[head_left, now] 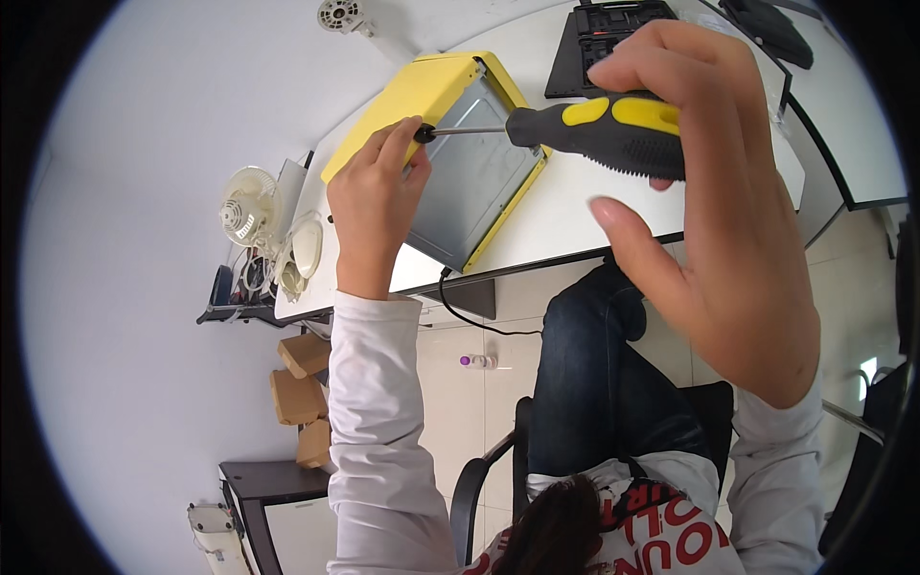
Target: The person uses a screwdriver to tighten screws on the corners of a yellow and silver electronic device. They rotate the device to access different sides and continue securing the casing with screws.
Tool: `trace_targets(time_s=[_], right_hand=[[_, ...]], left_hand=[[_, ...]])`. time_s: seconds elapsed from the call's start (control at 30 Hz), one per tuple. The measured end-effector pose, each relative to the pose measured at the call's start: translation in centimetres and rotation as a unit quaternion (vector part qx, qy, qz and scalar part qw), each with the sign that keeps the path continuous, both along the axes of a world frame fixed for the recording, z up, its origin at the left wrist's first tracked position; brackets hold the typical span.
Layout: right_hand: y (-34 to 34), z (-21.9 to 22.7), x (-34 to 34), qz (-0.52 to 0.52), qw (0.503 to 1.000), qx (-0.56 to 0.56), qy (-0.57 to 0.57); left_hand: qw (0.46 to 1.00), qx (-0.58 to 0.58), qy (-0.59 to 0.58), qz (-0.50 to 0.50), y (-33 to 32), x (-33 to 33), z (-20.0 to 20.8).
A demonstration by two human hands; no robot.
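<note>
From my end I'm working on a yellow box-shaped appliance (393,101) w/ a grey metal panel (474,182); it's lying on the white tabletop (565,201). My L hand (372,192) is pinching a small round black piece (425,134) at the appliance's edge, fingers closing on it. My R hand (724,249) is sitting round a steel-shafted screwdriver w/ ribbed black-and-yellow handle (565,128); thumb's standing clear, index seems to be standing off too, & I can't tell how firmly the other fingers are gripping. Shaft's pointing at the black piece. Step, IMO: turning a screw there, in or out unclear. Next move's prob. calling for R fingers re-wrapping the handle & twisting, L steadying.
</note>
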State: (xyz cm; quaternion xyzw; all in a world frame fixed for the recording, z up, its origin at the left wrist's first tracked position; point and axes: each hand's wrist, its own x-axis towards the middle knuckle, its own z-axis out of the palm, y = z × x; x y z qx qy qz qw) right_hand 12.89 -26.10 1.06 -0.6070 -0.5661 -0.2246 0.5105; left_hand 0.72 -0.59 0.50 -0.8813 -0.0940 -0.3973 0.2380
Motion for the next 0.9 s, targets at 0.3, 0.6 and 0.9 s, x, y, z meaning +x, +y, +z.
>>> trace_targets(time_s=[0.3, 0.6, 0.9], right_hand=[[0.8, -0.7, 1.4, -0.054, 0.994, 0.035, -0.086], [0.8, -1.2, 1.9, -0.112, 0.993, -0.001, -0.030], [-0.5, -1.3, 1.5, -0.095, 0.995, -0.007, 0.029]], left_hand=[[1.000, 0.002, -0.009, -0.005, 0.0, 0.1, -0.1], [1.000, -0.008, 0.004, 0.023, -0.6, 0.3, 0.1], [0.998, -0.045, -0.041, 0.001, -0.4, 0.3, -0.4]])
